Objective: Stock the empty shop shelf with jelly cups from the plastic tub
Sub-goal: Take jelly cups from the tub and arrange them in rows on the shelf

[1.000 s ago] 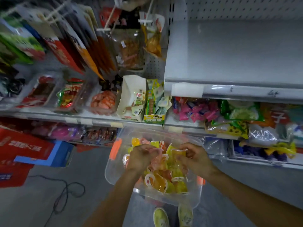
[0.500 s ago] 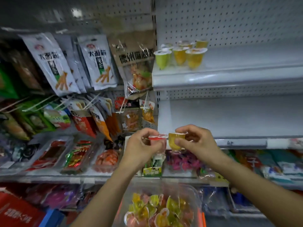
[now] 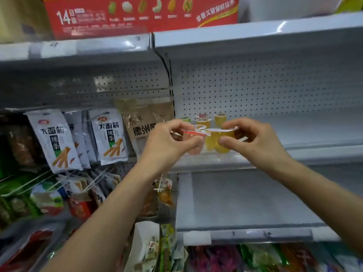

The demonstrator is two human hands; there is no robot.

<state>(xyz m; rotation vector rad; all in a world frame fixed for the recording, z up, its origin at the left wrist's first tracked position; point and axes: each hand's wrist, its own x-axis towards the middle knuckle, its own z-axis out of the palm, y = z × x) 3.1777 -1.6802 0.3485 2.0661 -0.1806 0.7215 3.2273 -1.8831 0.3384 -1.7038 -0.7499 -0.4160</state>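
Left hand [image 3: 169, 142] is pinching a small red-lidded pink plastic jelly cup [image 3: 193, 143], right hand [image 3: 253, 142] a yellow plastic jelly cup [image 3: 222, 141], both upright and touching mid-frame. White metal shelf [image 3: 294, 154] is sitting just beyond them, stocked cups [image 3: 220, 119] standing farther back, so probably straight ahead.

both hands [image 3: 170, 142] raised from tub, cups [image 3: 222, 141] now at shelf [image 3: 314, 154]

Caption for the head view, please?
Left hand pinches a pink jelly cup, right hand a yellow jelly cup, at the shelf where a few cups already stand.
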